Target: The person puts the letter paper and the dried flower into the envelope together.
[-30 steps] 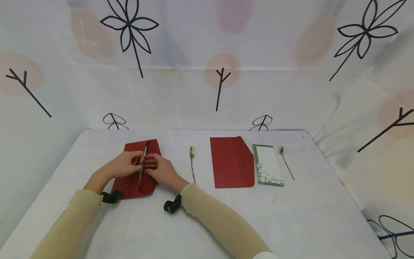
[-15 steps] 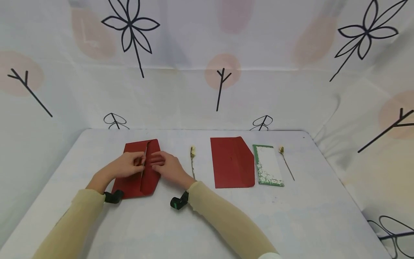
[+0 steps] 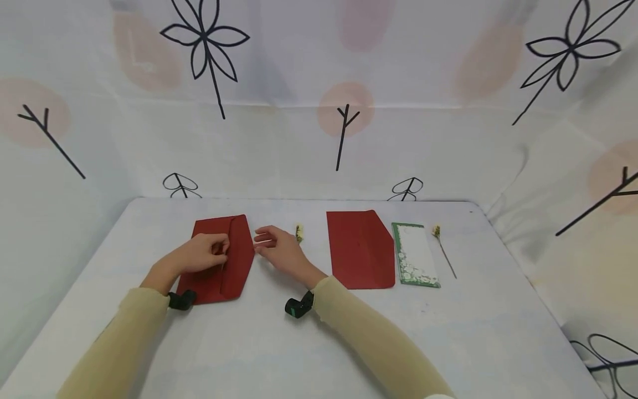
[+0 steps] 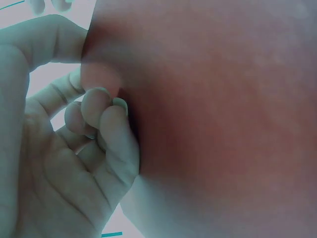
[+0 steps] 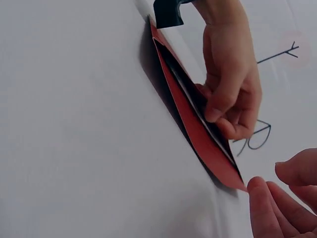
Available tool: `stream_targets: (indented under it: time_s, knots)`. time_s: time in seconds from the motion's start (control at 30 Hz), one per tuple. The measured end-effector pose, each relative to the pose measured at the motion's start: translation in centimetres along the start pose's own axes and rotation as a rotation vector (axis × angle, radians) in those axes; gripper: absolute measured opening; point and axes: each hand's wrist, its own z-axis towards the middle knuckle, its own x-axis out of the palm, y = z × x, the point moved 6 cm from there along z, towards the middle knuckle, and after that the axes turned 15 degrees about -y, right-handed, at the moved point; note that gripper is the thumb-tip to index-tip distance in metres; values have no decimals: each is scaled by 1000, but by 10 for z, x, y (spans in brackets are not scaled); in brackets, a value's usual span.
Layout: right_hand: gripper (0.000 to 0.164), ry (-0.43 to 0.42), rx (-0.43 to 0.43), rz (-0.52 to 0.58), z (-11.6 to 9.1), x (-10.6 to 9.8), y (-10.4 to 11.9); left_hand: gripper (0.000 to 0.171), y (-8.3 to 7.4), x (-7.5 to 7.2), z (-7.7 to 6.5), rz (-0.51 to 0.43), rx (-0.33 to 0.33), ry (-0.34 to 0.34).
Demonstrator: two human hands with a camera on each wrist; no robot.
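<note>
A red envelope point(image 3: 241, 263) lies at the left of the table, its flap folded out to the right. My left hand point(image 3: 201, 256) pinches the envelope's mouth edge between thumb and fingers, which the left wrist view shows up close. In the right wrist view the mouth gapes, and a thin pale edge point(image 5: 190, 96) runs along inside it. My right hand point(image 3: 285, 252) is just right of the flap and holds nothing; its fingers are loosely bent, with fingertips right by the flap's point. Behind that hand, a dried yellow flower point(image 3: 299, 233) shows only its head; the stem is hidden.
Right of centre lies a second red envelope point(image 3: 360, 252). Beside it are a white card with a green floral border point(image 3: 417, 252) and another dried flower point(image 3: 443, 249). The white table point(image 3: 349, 343) ends at a patterned cloth backdrop point(image 3: 289, 149).
My right hand has let go at the envelope's mouth and moved right, past the flap. The pale strip between both hands has slipped down out of sight in the head view. My left hand keeps its pinch.
</note>
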Motion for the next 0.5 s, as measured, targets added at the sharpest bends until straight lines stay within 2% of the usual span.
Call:
stream_targets:
  time_s: [0.33,0.5]
  knots:
    - [35,-57,-22,-63,-8,-38,-7,14,6,3,2,-15,-19,9]
    - [29,-122,-26,-99,-10,-56,-14,13,7,2,2,-17,-13,6]
